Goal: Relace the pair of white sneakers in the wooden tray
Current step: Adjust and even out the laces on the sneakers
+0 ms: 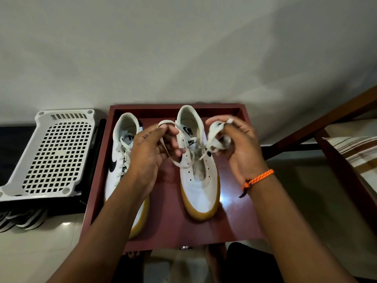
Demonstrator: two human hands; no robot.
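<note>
**Lace in both hands above the right shoe**

From my head view I look down into the tray point(232, 217), a dark red wooden box on the floor against the wall point(183, 48). Both shoes stand in it with toes toward me. The left shoe point(119, 160) sits along the tray's left side, laced, its black swoosh showing; my left forearm crosses over its toe. The right shoe point(201, 193) sits in the middle, and its lower eyelets are bare, with the tongue exposed between them.

My left hand point(146, 152) is curled, thumb and fingers pinching one stretch of the lace point(175, 162), which loops up over the fingers and runs down to the right shoe's upper eyelets. My right hand point(238, 144) grips the other part, bunched into loose folds between thumb and fingers. Both hands hover just above the shoe's collar. The lace seems to pass through one top eyelet, but blur there leaves me unsure. An orange band point(258, 178) circles my right wrist.

Left of the tray, a white grid rack point(55, 152) lies tilted on a black surface. To the right runs a wooden frame point(326, 127), with striped cloth point(359, 152) beyond it.
</note>
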